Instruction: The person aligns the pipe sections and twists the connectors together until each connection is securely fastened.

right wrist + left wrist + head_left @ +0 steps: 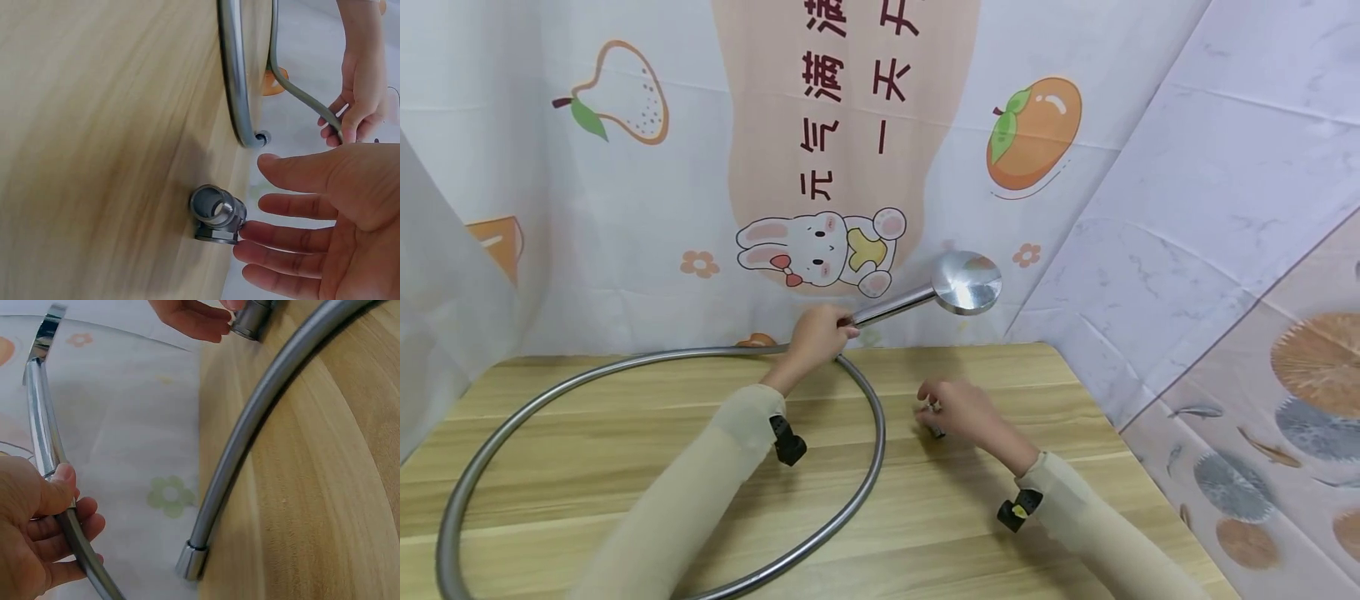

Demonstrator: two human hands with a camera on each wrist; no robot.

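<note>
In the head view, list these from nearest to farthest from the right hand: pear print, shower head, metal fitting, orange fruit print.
1. Metal fitting, at the right hand.
2. Shower head, raised in the left hand.
3. Orange fruit print, upper right.
4. Pear print, upper left.

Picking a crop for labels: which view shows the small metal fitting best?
Right wrist: the metal fitting is largest there, its open end in plain view. Head shows it small, partly covered by the right hand; left wrist catches only part, at the top edge.
</note>
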